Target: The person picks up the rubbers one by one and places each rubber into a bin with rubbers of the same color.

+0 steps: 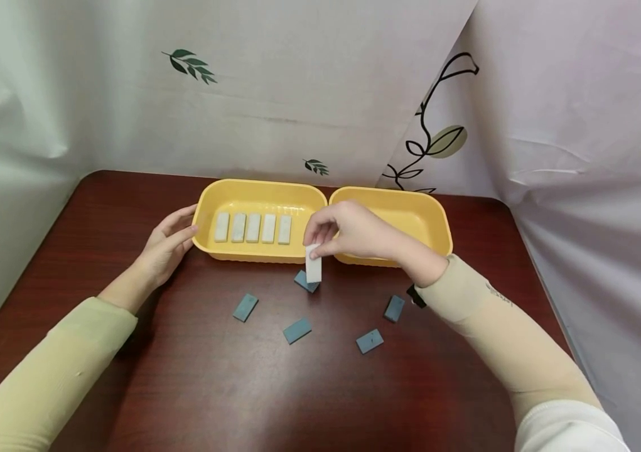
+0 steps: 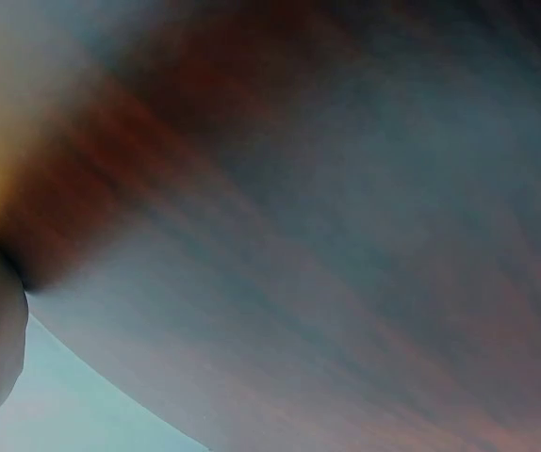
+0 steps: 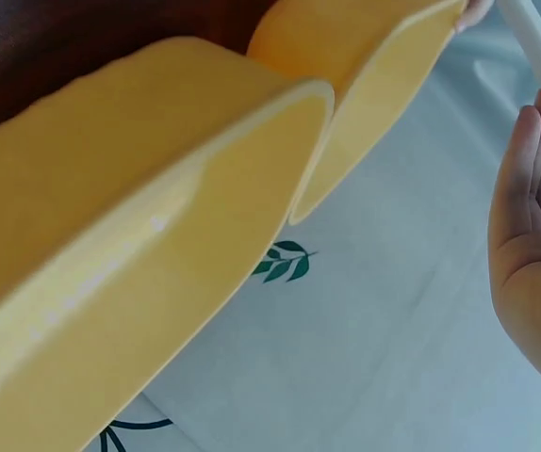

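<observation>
In the head view my right hand (image 1: 343, 229) pinches a white rectangular tile (image 1: 313, 263) between thumb and fingers, in front of where two yellow trays meet. The right wrist view shows the same white tile (image 3: 537, 52) above the hand (image 3: 534, 226). My left hand (image 1: 167, 245) rests against the left end of the left yellow tray (image 1: 258, 256), thumb and fingers touching its outer wall. Inside that tray several white tiles (image 1: 253, 228) stand in a row. Part of a blue-grey tile (image 1: 303, 280) shows behind the held one. The left wrist view is mostly blurred.
Several more blue-grey tiles (image 1: 297, 331) lie scattered on the dark red table (image 1: 213, 389). The right yellow tray (image 1: 439, 220) touches the left one, its inside partly hidden by my right hand and wrist. Pale patterned sheeting (image 1: 275, 94) hangs behind and beside the table.
</observation>
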`<state>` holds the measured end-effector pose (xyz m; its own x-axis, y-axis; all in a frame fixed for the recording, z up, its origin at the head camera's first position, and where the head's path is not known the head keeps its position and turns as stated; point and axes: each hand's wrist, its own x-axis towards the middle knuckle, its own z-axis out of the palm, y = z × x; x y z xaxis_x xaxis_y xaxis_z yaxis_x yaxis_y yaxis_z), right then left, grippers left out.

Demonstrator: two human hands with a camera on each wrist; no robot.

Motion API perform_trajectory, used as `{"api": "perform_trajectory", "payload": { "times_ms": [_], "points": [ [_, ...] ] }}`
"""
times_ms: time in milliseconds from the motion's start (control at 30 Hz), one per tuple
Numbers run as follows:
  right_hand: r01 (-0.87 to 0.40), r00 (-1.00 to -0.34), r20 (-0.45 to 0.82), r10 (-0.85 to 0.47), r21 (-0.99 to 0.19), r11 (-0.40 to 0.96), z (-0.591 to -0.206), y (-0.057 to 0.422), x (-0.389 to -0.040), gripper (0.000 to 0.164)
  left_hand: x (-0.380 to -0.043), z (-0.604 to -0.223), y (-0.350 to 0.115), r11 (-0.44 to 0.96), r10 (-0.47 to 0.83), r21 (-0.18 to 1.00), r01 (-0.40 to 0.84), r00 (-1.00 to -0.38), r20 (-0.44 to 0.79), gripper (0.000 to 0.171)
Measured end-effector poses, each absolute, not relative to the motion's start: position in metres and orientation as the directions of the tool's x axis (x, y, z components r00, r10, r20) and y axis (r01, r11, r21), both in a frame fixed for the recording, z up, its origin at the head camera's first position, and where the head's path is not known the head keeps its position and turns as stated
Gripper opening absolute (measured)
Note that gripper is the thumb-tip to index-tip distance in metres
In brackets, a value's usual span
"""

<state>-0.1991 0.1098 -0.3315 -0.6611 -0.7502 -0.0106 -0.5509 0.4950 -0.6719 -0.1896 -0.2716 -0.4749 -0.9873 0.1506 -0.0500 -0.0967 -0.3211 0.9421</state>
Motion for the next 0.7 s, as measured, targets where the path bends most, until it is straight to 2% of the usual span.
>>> {"api": "perform_trajectory", "payload": {
  "times_ms": [400,700],
  "points": [
    [-0.487,-0.745,0.043,-0.666,-0.718,0.498,-0.335,0.098,-0.237,0.013,-0.189,-0.473,-0.271,-0.333,0.149,0.939,-0.084,-0.988,-0.036,0.038],
    [-0.411,-0.792,-0.005,-0.611,-0.736,0.538,-0.356,0.095,-0.259,0.012,-0.189,-0.474,-0.271,-0.327,0.149,0.941,-0.091,-0.988,-0.044,0.038]
  ]
}}
